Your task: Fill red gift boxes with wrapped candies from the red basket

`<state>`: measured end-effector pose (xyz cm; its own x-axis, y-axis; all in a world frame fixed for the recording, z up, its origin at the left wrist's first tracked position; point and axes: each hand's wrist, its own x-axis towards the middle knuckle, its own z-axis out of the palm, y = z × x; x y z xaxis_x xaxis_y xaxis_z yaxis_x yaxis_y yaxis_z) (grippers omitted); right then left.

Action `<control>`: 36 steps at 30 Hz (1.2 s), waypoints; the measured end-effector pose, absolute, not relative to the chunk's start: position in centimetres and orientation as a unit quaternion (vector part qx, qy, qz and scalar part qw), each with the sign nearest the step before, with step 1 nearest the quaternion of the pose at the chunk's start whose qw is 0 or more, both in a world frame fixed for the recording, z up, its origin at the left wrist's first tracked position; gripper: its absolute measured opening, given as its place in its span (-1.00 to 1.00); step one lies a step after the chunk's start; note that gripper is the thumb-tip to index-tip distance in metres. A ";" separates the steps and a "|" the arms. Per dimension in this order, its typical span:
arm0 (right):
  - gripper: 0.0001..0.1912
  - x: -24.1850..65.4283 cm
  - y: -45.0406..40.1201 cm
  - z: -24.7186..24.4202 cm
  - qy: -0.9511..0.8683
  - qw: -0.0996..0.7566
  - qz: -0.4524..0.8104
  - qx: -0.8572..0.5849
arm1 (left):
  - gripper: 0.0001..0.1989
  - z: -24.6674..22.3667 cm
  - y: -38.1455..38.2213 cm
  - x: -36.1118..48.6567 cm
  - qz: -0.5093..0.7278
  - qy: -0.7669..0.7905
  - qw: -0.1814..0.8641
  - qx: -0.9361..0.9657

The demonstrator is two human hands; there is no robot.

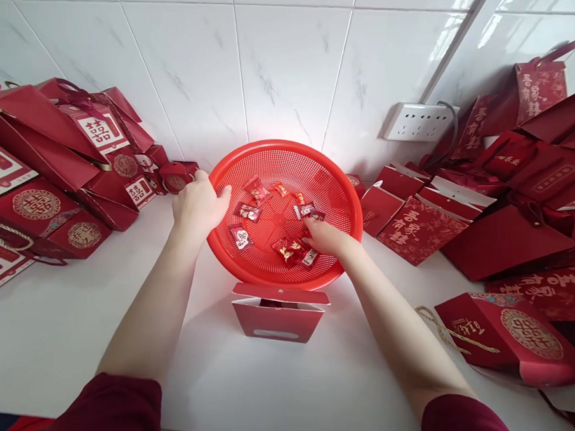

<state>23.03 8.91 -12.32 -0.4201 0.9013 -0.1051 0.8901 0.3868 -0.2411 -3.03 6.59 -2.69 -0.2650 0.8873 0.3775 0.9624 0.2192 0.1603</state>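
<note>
A red plastic colander basket [285,153] rests on the white table with several wrapped candies in it. My left hand [199,205] grips its left rim, thumb on the inner side and fingers round the outside. Inside the basket, my right hand [328,238] reaches down among the candies, fingers curled; what lies between the fingertips is hidden. A cluster of red candies [286,248] lies just left of and below those fingers. Apart from it, a candy [240,237] sits at the left. A red gift box [278,323] with its top ajar stands in front of the basket.
Red gift boxes [36,203] are piled at the left. More red boxes and bags [413,230] crowd the right side, one box [511,336] with a rope handle nearer me. A white power strip [421,123] is on the tiled wall [284,69] behind.
</note>
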 end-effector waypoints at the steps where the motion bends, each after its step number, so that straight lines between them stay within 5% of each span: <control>1: -0.71 23.1 8.9 -12.5 -0.832 0.018 0.133 -0.539 | -0.48 -2.7 6.5 -3.0 -0.186 -0.772 0.104 -0.598; 10: -0.68 22.9 8.5 -12.8 -0.851 0.058 0.152 -0.499 | -0.49 -2.7 6.5 -2.8 -0.181 -0.772 0.107 -0.599; 17: -0.82 22.7 7.3 -9.8 -0.848 0.247 0.165 -0.438 | -0.54 -3.7 8.0 -4.0 -0.128 -0.802 0.070 -0.579; 23: -0.71 22.3 3.4 -5.8 -0.777 0.415 0.405 -0.244 | -0.57 -4.9 9.0 -5.0 -0.104 -0.818 0.052 -0.563; 29: -0.75 23.0 -1.8 -1.8 -0.788 0.478 0.314 -0.230 | -0.66 -2.1 5.1 -2.8 -0.238 -0.682 0.120 -0.681; 32: -0.75 23.3 -2.8 -1.2 -0.771 0.496 0.325 -0.233 | -0.67 0.0 1.6 -0.9 -0.378 -0.484 -0.051 -0.787; 36: -0.74 23.3 -3.1 -1.1 -0.741 0.518 0.346 -0.251 | -0.68 1.0 -1.8 1.1 -0.383 -0.361 -0.278 -0.804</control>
